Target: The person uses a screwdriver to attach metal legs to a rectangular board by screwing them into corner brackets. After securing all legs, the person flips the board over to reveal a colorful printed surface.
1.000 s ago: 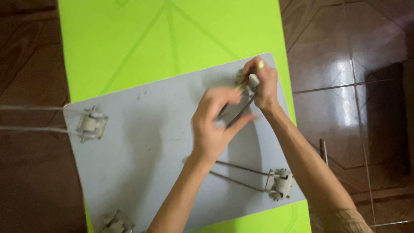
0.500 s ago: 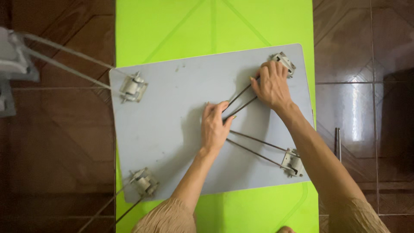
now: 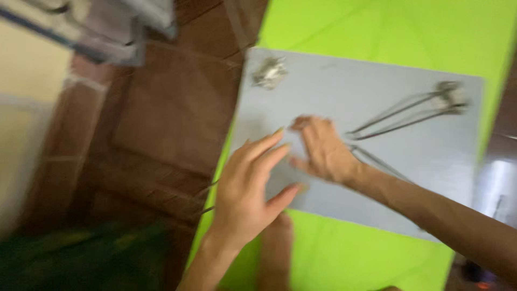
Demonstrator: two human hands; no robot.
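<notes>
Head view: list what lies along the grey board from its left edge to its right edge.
Metal bracket at the top left corner → left hand → right hand → folded wire legs → bracket at the right.

Grey board (image 3: 334, 97) flat on green mat, folded wire legs (image 3: 401, 119)

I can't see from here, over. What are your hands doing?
Left hand open, raised over board edge. Right hand flat on grey board. Wire legs folded flat beside it. Picture blurred.

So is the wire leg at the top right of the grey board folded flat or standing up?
Folded flat: the wire leg lies along the grey board, running from its corner bracket toward the right hand.
</notes>
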